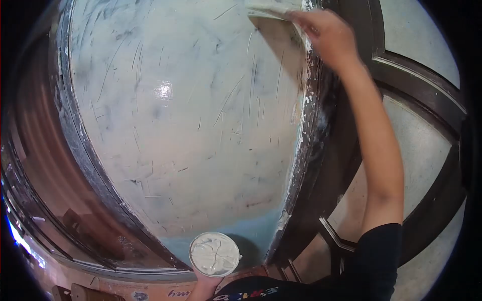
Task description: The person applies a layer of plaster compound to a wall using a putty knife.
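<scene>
Fingers [312, 21] of the right hand [329, 36] grip a wide pale scraper blade [273, 11] pressed to the scratched whitish panel [186, 120], probably best drawn low-angled and evenly, while the left hand [203, 289] cups a round tub of white paste [215, 254] below.

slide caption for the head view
Right hand presses a putty blade to a scuffed pale panel; left hand holds a tub of white filler.
</scene>
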Tool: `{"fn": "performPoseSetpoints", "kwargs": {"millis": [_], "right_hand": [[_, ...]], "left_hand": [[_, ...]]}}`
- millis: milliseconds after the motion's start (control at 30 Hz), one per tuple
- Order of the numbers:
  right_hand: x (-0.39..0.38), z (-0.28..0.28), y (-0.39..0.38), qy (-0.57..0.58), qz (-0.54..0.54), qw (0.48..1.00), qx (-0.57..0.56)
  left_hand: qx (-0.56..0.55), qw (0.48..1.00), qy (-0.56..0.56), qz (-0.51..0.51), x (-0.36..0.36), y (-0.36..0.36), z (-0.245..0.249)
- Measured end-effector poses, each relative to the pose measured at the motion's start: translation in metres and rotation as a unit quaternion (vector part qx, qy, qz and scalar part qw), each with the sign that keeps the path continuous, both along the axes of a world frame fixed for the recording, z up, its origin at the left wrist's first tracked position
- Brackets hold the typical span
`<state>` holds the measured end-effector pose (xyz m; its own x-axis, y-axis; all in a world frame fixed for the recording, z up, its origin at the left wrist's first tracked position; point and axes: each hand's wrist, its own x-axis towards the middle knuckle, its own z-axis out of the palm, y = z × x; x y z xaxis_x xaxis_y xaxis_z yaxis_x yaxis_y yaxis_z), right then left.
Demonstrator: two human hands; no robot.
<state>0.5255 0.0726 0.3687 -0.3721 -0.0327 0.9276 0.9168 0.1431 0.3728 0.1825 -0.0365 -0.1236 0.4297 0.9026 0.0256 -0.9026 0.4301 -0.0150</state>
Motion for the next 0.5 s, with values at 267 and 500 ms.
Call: {"fn": "performPoseSetpoints", "kwargs": {"millis": [267, 500], "right_hand": [[-0.022, -0.292, 0.021, -0.009, 0.002, 0.997, -0.081], [-0.013, -0.3, -0.028, 0.014, 0.042, 0.969, -0.244]], "left_hand": [[0.076, 0.985, 0.149, 0.048, 0.002, -0.002, -0.002], [0.055, 0.982, 0.171, 0.054, -0.008, -0.001, -0.006]]}}
